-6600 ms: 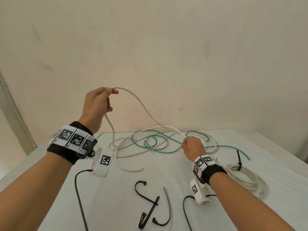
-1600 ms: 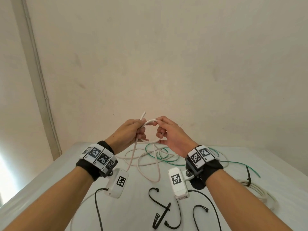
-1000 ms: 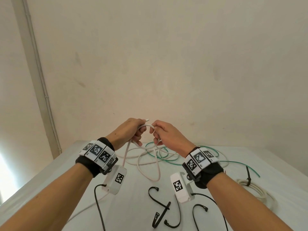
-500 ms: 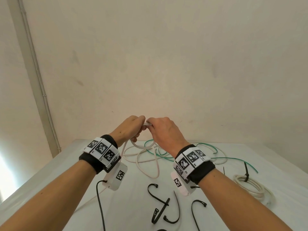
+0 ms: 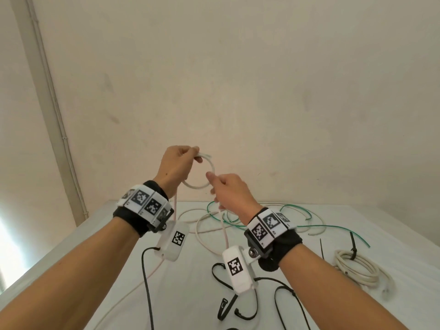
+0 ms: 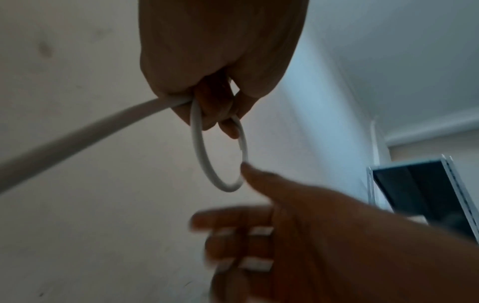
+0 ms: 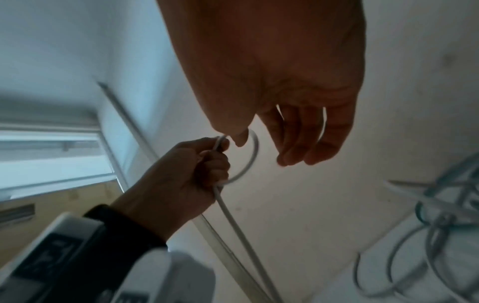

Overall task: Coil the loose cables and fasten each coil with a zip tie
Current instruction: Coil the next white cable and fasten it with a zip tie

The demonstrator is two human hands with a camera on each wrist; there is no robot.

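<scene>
From the head view, a small loop of white cable (image 5: 199,177) was held up above the tabletop (image 5: 78,253) by the left hand (image 5: 176,167), its fingers curled tight round the top of the loop. The right hand (image 5: 232,191) was held just below and to the right, with a lower run of the same cable pinched in its fingers and the rest trailing down onto the tabletop. Behind the wrists a green cable (image 5: 309,226) lay tangled among more white loops. To the right a finished coil (image 5: 357,267) lay bound with a black tie (image 5: 352,245); loose zip ties (image 5: 240,303) were scattered near the front edge.

From the left wrist view, the left hand (image 6: 220,61) was seen clamped on the loop (image 6: 204,162), one run of cable leaving to the left. The right hand (image 6: 298,235) was blurred — its forefinger touched the loop's rim, and cable was seen passing between its lower fingers.

From the right wrist view, the right hand (image 7: 285,86) hung with fingers loosely bent, a strand of cable (image 7: 323,125) threaded between them. The left hand (image 7: 186,178) was closed on the loop (image 7: 252,157), and the tangle (image 7: 427,235) lay blurred on the tabletop.
</scene>
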